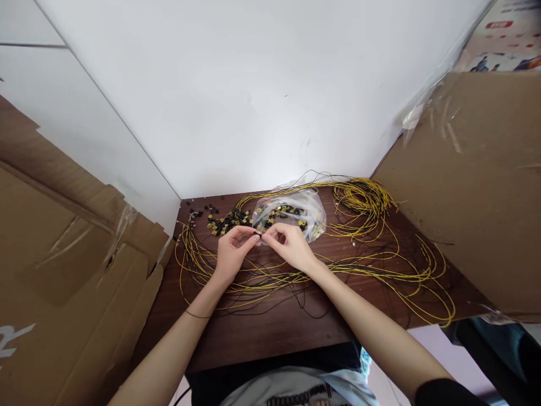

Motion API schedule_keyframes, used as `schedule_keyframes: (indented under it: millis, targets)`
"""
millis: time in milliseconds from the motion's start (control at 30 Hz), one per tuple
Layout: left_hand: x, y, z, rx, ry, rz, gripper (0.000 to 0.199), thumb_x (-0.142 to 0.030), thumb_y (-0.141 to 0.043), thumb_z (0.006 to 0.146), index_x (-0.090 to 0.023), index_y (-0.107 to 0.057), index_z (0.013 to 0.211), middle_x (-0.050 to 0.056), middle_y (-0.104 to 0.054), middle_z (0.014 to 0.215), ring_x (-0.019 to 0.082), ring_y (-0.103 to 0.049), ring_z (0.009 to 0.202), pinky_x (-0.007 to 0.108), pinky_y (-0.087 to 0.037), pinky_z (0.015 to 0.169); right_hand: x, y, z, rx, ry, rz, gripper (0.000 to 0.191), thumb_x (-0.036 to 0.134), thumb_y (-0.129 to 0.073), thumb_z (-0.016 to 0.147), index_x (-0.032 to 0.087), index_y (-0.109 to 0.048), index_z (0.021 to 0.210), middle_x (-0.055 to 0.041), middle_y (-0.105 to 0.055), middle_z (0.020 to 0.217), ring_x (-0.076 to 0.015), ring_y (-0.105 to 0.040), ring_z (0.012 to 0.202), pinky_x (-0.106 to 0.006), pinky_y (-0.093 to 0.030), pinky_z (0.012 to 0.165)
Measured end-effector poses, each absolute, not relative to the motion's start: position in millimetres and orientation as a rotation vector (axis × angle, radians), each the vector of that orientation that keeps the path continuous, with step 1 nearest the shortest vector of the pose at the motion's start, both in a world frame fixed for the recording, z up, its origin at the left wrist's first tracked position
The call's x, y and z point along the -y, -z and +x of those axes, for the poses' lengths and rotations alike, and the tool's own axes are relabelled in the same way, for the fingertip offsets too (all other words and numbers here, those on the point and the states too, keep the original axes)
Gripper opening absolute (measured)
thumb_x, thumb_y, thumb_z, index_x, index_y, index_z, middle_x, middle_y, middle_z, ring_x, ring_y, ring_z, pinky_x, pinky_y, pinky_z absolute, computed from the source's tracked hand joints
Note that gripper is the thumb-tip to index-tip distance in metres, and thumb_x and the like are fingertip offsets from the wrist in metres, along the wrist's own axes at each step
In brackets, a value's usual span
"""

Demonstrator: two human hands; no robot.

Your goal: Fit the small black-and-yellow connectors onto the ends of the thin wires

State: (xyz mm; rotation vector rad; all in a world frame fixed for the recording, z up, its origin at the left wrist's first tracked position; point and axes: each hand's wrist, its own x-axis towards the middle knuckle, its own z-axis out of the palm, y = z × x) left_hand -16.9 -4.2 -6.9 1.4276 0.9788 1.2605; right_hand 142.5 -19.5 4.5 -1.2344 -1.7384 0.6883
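Observation:
Over the dark wooden tabletop, my left hand (pixel 233 249) and my right hand (pixel 293 245) meet fingertip to fingertip. Both pinch a small black part (pixel 258 235), too small and too covered to identify. Just behind them lies a clear plastic bag (pixel 316 207) with small yellow and black pieces in it. A heap of black and yellow connector-like pieces (pixel 224 222) sits to the left of the bag. Long yellow and black wires (pixel 270 282) run across the table beneath my hands and forearms.
A coiled bundle of yellow wires (pixel 363 197) rests at the back right. Tiny black bits (pixel 211 210) are scattered at the back left. Cardboard boxes stand on the left (pixel 76 282) and right (pixel 473 186), and a white wall (pixel 262 101) closes off the back.

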Motion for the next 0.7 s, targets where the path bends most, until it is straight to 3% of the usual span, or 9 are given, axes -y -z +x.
schedule_keyframes:
  millis: [467,700]
  targets:
    - [5.7,4.7,-16.1,-1.02,-1.239,1.403,0.019,-0.024,-0.072,0.063,-0.012,-0.061,0.074,0.001,-0.063,0.072,0.011,-0.06,0.056,0.026,-0.052,0.059,20.0,-1.9,141.5,1.767,-0.644,-1.232,0.015,0.023,-0.054,0.08,0.014,-0.062,0.071,-0.001,-0.063,0.067,-0.0093,-0.051,0.056,-0.02,-0.036,0.053]
    - [4.7,6.8,-16.2,-0.986,-1.224,1.426,0.019,-0.024,-0.07,0.067,-0.013,-0.06,0.079,-0.001,-0.061,0.072,0.009,-0.056,0.054,0.024,-0.049,0.055,19.1,0.6,140.5,1.743,-0.636,-1.206,0.014,0.024,-0.055,0.081,0.015,-0.062,0.072,-0.0007,-0.062,0.067,-0.01,-0.052,0.058,-0.02,-0.036,0.053]
